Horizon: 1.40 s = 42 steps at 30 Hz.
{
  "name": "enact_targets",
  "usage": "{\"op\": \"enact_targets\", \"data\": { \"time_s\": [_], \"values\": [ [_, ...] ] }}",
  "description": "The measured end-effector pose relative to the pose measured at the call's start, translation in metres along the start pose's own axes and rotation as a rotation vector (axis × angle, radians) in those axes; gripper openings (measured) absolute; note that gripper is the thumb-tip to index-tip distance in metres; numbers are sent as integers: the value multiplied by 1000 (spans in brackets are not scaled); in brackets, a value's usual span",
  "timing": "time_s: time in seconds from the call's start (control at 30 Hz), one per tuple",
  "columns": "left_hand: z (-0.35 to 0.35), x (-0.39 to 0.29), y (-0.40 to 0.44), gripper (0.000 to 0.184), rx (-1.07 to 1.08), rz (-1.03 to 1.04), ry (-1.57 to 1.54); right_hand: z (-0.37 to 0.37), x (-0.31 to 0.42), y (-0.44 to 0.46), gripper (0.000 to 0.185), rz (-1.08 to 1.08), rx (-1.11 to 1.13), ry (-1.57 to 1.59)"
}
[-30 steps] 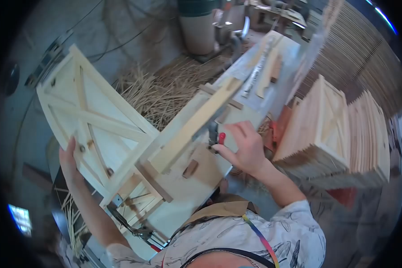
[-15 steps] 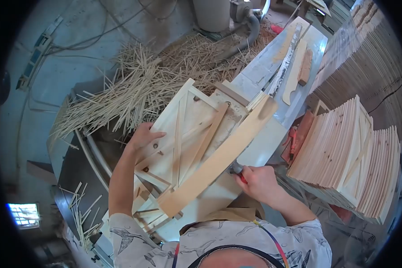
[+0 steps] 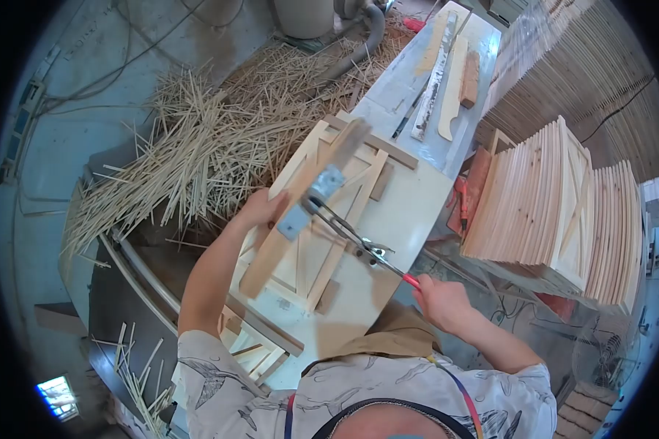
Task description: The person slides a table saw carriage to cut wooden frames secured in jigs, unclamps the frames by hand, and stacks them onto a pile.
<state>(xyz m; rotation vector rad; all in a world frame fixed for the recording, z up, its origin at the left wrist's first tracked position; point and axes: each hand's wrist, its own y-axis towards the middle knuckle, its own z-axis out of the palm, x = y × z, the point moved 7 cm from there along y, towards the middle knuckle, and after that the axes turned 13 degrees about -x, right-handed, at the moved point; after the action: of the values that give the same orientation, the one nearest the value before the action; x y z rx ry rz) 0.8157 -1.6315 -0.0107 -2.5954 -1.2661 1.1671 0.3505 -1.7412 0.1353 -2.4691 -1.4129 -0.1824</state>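
Note:
My right hand (image 3: 444, 303) is wrapped round the red handle (image 3: 411, 280) of a metal toggle clamp (image 3: 344, 228). A wooden bar (image 3: 267, 263) with metal plates is joined to the clamp and lies across the left side of a wooden frame panel (image 3: 359, 175) with diagonal slats. My left hand (image 3: 262, 208) is at the far left edge of the panel, its fingers partly hidden by the bar, so its grip is unclear. The panel lies on a pale work board (image 3: 406, 219) between wooden stop strips.
Thin wood offcuts (image 3: 190, 154) are heaped beyond the bench. At the right stand stacked panels (image 3: 520, 212) and a red tool (image 3: 462, 201). A metal straightedge (image 3: 433, 88), a curved wooden piece (image 3: 452, 91) and a wood block (image 3: 469, 79) lie on the bench's far end.
The panel has come down flat onto the board. The bar has swung left over it, and my right hand has moved the red handle outward. My left hand has shifted slightly right.

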Motion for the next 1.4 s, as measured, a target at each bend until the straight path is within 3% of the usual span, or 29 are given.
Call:
{"op": "enact_targets", "data": {
  "time_s": [0.07,0.13,0.2,0.27,0.33,0.37,0.4,0.43,0.47,0.5,0.53,0.57,0.6,0.63,0.67,0.7,0.73,0.77,0.8,0.87,0.93,0.97,1.07,1.2,1.27,1.4],
  "values": [
    [3,-7,-21,63,22,-62,-103,36,-18,-5,46,97,129,21],
    [12,-37,-55,65,26,-15,-147,47,-20,-29,48,68,111,22],
    [11,-64,-67,65,-216,86,-85,27,-39,-41,49,40,94,22],
    [-7,-79,-78,57,-548,180,-42,-14,-65,-19,49,-28,312,251],
    [-43,-119,-167,47,-870,118,-103,-41,-122,34,45,-5,-197,289],
    [-52,-143,-224,42,-990,52,-188,-50,-151,73,45,50,-289,296],
    [-43,-129,-255,35,-1047,35,-485,-61,-184,110,44,46,-662,313],
    [-36,-136,-301,31,-1041,24,-536,-61,-213,160,43,51,-780,250],
    [-22,-151,-357,34,-1032,-186,-309,-60,-234,195,43,59,-900,191],
    [5,-144,-412,38,-1005,-269,-259,-37,-241,212,42,82,-782,167],
    [59,-62,-494,35,-948,-381,-229,1,-207,235,40,55,-671,173],
    [94,-32,-560,35,-810,-632,-328,20,-158,216,38,64,-671,125],
    [141,23,-630,36,-704,-979,-571,35,-127,186,36,8,-855,124],
    [173,27,-701,44,-856,-1315,-891,61,-109,180,40,-65,-705,11],
    [210,50,-769,59,-1030,-1579,-1199,77,-95,160,47,4,-732,-88],
    [239,74,-824,74,-1144,-1680,-1323,65,-54,117,56,75,-669,181],
    [244,104,-858,80,-1146,-1700,-1298,59,-42,72,65,184,-692,85],
    [242,130,-887,82,-1251,-1646,-1144,52,-16,36,72,170,-557,181],
    [266,183,-933,76,-1500,-1545,-811,75,-6,27,79,115,-490,61],
    [240,229,-968,72,-1942,-1379,-644,87,10,-19,87,73,-511,-60],
    [217,255,-1017,67,-2011,-1503,-597,140,15,-38,94,-42,-525,-167],
    [225,275,-1040,62,-2078,-1370,-716,147,24,-58,99,24,-456,-183],
    [266,335,-1090,56,-1993,-1340,-697,164,81,-121,113,153,-332,-153],
    [235,348,-1143,52,-1872,-1361,-605,187,122,-197,115,201,-367,-201],
    [233,351,-1153,51,-1903,-1333,-666,195,120,-205,116,207,-468,-227],
    [264,355,-1140,44,-1981,-1308,-704,202,109,-185,119,190,-467,-197]
  ]
}}
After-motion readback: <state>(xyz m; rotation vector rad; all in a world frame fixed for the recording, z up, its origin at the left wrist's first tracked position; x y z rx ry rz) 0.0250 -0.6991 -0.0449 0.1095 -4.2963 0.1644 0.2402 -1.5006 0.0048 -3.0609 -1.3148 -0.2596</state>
